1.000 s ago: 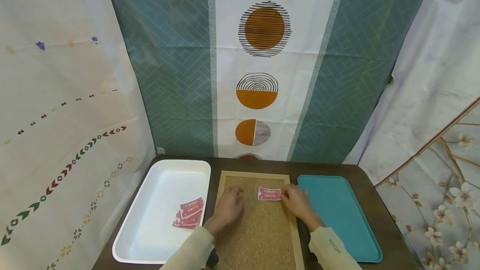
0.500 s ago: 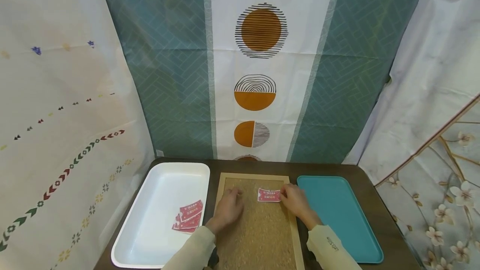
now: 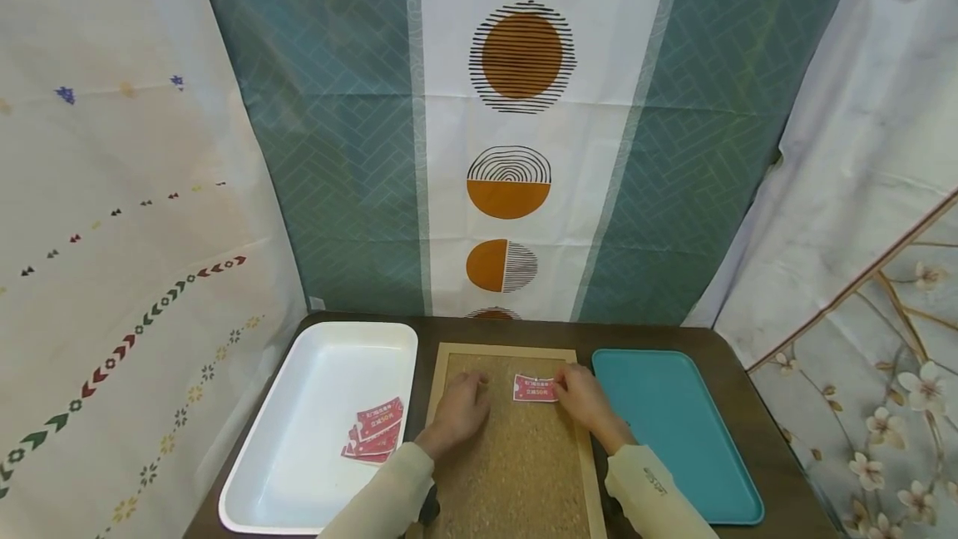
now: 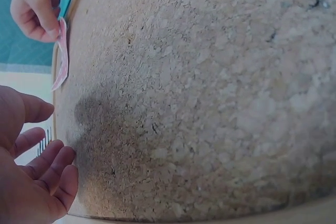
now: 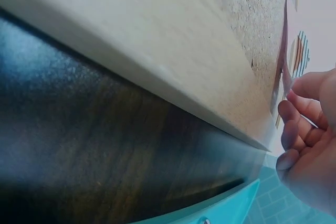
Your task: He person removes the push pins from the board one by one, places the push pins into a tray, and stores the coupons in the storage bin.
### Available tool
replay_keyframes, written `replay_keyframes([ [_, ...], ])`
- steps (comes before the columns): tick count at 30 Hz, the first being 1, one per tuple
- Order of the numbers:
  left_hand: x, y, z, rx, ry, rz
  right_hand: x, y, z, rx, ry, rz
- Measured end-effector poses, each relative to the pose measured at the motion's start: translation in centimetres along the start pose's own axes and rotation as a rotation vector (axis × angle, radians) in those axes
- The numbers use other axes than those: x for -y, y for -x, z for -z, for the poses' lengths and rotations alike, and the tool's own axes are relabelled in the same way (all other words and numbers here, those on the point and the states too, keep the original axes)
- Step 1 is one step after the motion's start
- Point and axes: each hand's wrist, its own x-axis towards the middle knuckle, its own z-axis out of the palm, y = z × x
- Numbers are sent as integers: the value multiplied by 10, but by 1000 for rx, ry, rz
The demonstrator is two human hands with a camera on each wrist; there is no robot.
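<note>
A framed cork board (image 3: pixel 509 456) lies in the middle of the table. Near its top right is a red paper coupon (image 3: pixel 535 388) with white print, seen edge-on in the left wrist view (image 4: pixel 63 59). My right hand (image 3: pixel 586 400) pinches the coupon's right end between thumb and finger; in the right wrist view the other fingers (image 5: pixel 294 129) curl below the thumb. Over the board's upper left is my left hand (image 3: pixel 460 407), its fingers loosely bent with nothing between them, as the left wrist view shows (image 4: pixel 37 166).
Left of the board stands a white tray (image 3: pixel 299 439) with several overlapping red coupons (image 3: pixel 377 431) in its right part. A teal tray (image 3: pixel 681 431) sits to the right. Beneath everything is a dark wooden table (image 3: pixel 786 472), with curtains behind it.
My right hand, still pinching the coupon, has shifted slightly to the left. The left hand stays over the board's upper left, nearly unmoved. The head view has tilted slightly.
</note>
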Motion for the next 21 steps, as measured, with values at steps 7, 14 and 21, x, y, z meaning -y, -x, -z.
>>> replay_keyframes([
  [7,-1,-3,-3,-10,5,-26,-1,-3,-2,3,-15,4],
  [14,-6,-8,-6,17,46,-8,5,-4,0,-84,-20,15],
  [21,-8,-10,-9,31,42,24,5,-7,0,-125,11,-4],
])
